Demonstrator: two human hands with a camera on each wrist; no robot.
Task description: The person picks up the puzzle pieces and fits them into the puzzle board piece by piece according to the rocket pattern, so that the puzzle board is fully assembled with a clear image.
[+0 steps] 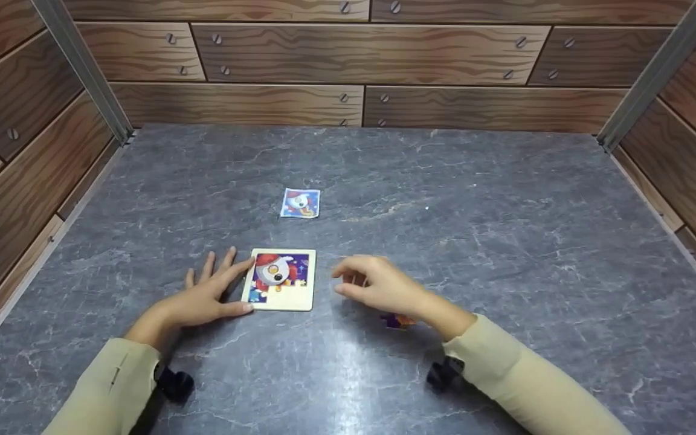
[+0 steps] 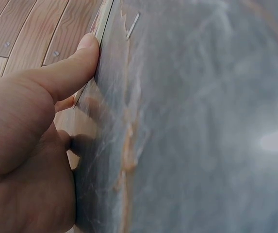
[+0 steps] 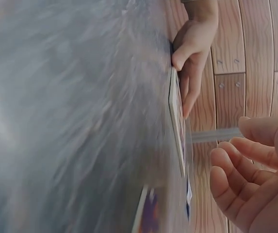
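A small jigsaw puzzle board (image 1: 290, 298) with a cream frame lies left of the middle in the head view. Its fitted pieces show a cartoon character in a red hat, and the lower right part is bare. My left hand (image 1: 200, 299) rests at the board's left side, fingers spread, thumb and index finger touching the edge; the left wrist view shows the thumb (image 2: 75, 68) against it. To the right of the board, my right hand (image 1: 381, 287) hovers with loosely bent fingers. Nothing shows between those fingers (image 3: 221, 184) in the right wrist view.
A purple and orange puzzle piece (image 1: 393, 321) lies under my right wrist, partly hidden by it. Beyond the board sits a small picture card (image 1: 300, 204) with a similar character. Wood-patterned walls (image 1: 372, 54) enclose the grey marbled table (image 1: 505, 241).
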